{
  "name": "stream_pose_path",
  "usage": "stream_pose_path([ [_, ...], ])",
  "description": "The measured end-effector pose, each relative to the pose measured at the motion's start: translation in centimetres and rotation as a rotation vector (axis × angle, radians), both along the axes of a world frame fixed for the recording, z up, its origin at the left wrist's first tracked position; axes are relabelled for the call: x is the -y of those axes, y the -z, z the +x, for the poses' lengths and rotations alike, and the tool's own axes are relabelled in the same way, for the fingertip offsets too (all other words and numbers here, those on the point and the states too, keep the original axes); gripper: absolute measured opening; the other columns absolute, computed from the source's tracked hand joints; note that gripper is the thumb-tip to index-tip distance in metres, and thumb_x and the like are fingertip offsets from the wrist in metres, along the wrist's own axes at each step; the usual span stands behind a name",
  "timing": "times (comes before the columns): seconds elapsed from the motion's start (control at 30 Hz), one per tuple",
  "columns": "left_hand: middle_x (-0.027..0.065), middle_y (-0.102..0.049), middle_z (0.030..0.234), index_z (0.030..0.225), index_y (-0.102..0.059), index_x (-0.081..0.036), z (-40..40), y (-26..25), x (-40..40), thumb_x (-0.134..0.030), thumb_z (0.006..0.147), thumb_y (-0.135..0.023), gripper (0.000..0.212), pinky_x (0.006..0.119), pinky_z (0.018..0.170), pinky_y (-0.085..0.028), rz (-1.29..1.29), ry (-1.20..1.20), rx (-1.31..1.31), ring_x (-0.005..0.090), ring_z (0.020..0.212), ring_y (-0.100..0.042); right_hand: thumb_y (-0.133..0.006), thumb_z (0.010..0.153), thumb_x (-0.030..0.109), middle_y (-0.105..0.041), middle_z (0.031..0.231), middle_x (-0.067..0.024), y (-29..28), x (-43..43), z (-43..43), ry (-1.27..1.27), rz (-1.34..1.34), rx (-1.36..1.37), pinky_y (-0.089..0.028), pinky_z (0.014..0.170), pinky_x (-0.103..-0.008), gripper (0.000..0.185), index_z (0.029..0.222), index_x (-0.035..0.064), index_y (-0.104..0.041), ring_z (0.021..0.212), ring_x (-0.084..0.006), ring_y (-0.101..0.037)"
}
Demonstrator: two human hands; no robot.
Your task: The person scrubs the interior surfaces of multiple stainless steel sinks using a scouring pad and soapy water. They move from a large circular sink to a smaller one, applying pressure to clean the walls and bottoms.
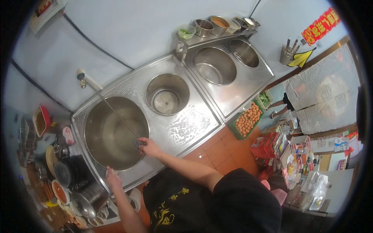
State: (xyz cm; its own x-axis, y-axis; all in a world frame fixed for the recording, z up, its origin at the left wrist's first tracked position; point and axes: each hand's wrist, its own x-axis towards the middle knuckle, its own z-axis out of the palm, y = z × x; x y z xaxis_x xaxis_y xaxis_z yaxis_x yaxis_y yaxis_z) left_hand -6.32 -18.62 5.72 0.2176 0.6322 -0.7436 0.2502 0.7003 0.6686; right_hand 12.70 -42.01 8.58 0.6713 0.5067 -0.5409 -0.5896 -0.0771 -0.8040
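My right hand (151, 148) grips a dark scouring pad (138, 143), which looks like steel wool, over the right inner wall of a large round steel basin (116, 139). The basin is set into a stainless steel counter (158, 128). A little cloudy liquid seems to lie at its bottom. At the basin's front left rim is my left hand (113, 177), wet-looking; whether its fingers close on anything cannot be told. From the wall tap (82, 79) a long thin spout (116, 112) reaches across the basin towards my right hand.
A smaller round well (167, 96) sits right of the basin, with two more wells beyond. Seasoning pots (204, 27) line a raised shelf. Pots and bowls (65, 174) crowd the left. An egg crate (247, 121) stands on the tiled floor; a person's legs (279, 106) show behind it.
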Motion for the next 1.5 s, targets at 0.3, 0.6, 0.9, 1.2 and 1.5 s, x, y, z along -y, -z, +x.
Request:
stream_pose_path([
  [0.3,-0.0029,-0.047,0.064,0.075,-0.053,-0.017,4.8,-4.1,-2.3,-0.039,0.098,-0.048,0.032,0.029,0.048,-0.035,-0.056,0.168,0.649,0.0134,0.054,-0.045,-0.058,0.082,-0.003,-0.065,0.084,-0.0097,-0.6,-1.0,0.7,0.152,0.196,-0.034,-0.051,0.051,-0.0271,0.040,0.121,0.0015,-0.055,0.062,-0.0156,-0.062],
  [0.6,0.0119,-0.058,0.103,0.114,-0.057,-0.005,8.9,-14.7,2.2,-0.021,0.091,-0.049,0.029,0.041,0.085,-0.049,-0.151,0.130,0.763,0.0317,0.100,-0.057,-0.055,0.087,-0.002,-0.063,0.095,-0.0129,-4.8,3.2,4.1,0.218,0.242,-0.046,-0.053,0.061,-0.0280,0.041,0.128,-0.0039,-0.047,0.075,-0.0177,-0.063],
  [0.9,0.0169,-0.057,0.126,0.128,-0.054,-0.004,-2.3,-0.1,-2.4,-0.013,0.081,-0.067,0.049,0.041,0.099,-0.040,1.080,0.758,-0.518,0.0331,0.112,-0.054,-0.053,0.091,0.004,-0.062,0.099,-0.0123,-6.8,5.5,3.9,0.231,0.149,-0.163,-0.054,0.060,-0.0297,0.039,0.129,0.0032,-0.044,0.074,-0.0182,-0.064],
  [1.2,0.0217,-0.032,0.148,0.135,-0.043,0.000,-4.4,4.5,4.1,-0.031,0.090,-0.056,0.056,0.057,0.113,-0.017,1.318,0.909,-0.953,0.0365,0.141,-0.021,-0.049,0.095,0.013,-0.064,0.105,-0.0127,-8.0,17.8,5.1,0.450,0.040,-0.168,-0.054,0.065,-0.0325,0.033,0.127,0.0081,-0.048,0.078,-0.0196,-0.066],
  [1.5,0.0211,-0.066,0.083,0.080,-0.068,0.000,9.9,4.0,11.8,-0.040,0.094,-0.047,0.047,0.047,0.073,-0.048,0.959,0.939,-0.652,0.0392,0.080,-0.063,-0.046,0.092,0.012,-0.058,0.116,-0.0109,-2.0,16.0,22.3,0.299,0.031,-0.046,-0.053,0.081,-0.0373,0.039,0.127,-0.0058,-0.050,0.099,-0.0206,-0.058],
])
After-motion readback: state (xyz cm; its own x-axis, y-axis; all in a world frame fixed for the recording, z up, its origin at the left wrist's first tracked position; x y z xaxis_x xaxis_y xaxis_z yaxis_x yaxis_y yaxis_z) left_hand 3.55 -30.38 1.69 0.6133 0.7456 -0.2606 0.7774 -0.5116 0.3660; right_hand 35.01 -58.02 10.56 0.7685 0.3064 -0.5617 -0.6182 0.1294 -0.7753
